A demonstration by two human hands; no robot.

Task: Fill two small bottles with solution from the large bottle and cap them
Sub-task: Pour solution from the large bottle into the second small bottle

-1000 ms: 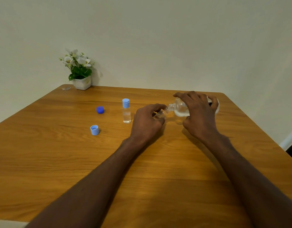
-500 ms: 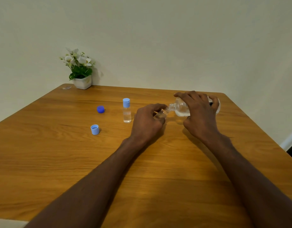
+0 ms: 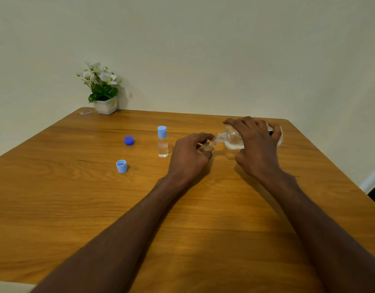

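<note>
Left hand [image 3: 190, 157] mostly hides the small bottle [image 3: 207, 146], seemingly uncapped.

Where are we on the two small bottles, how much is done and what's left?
Done: one small bottle stands capped, clear liquid inside. In hand: the left hand holds the second small bottle while the right hand tips the large bottle, its neck at the small bottle's mouth; fill level can't be read. Left: finish pouring, screw on the light blue cap, then probably recap the large bottle with the dark blue cap.
</note>
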